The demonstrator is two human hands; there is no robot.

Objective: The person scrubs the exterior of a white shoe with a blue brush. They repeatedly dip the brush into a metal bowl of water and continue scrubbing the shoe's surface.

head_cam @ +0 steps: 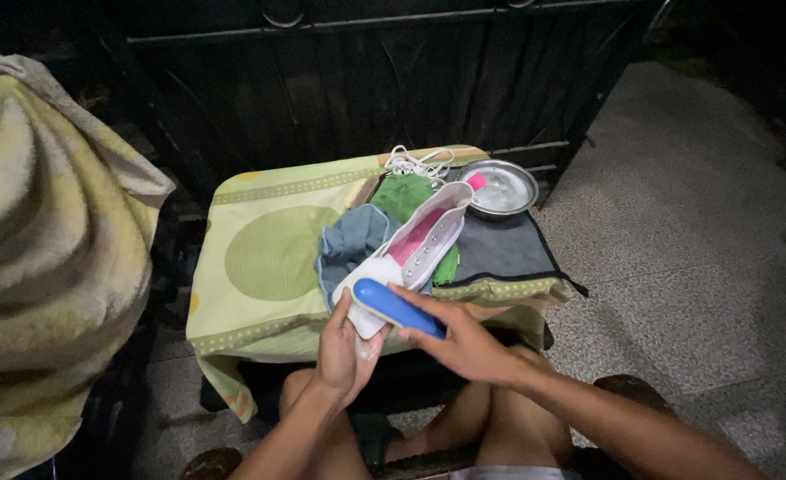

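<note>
A white sneaker [429,233] with a pink lining lies with its toe toward me over the front edge of a small table. My left hand [344,351] cups the toe from below. My right hand [464,342] grips a blue brush [391,305] and presses it across the sneaker's toe. The laces are out of the shoe; a loose white lace bundle [418,163] lies at the table's far edge.
The table wears a green patterned cloth [268,253]. On it lie a blue-grey rag [350,244], a green cloth [404,194], a dark grey cloth [500,249] and a metal bowl [500,188]. A yellow towel [42,258] hangs at left. A dark metal gate [366,80] stands behind.
</note>
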